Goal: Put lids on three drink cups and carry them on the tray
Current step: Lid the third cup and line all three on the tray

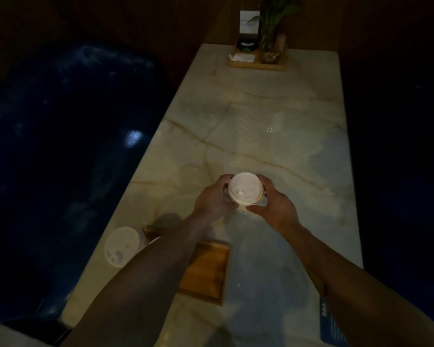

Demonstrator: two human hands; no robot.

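A drink cup with a white lid (245, 187) stands on the marble table (273, 126). My left hand (214, 199) grips its left side and my right hand (276, 202) grips its right side, fingers curled round the lid's rim. A wooden tray (206, 269) lies nearer me, partly under my left forearm. A second lidded cup (122, 246) stands at the tray's left end, near the table's left edge. Behind my left forearm a pale sliver of another cup (153, 239) shows; most of it is hidden.
At the table's far end sits a wooden holder (256, 63) with a card, napkins and a plant in a glass vase (271, 46). A dark blue seat (60, 146) runs along the left. A blue card (333, 326) lies at the table's near right edge.
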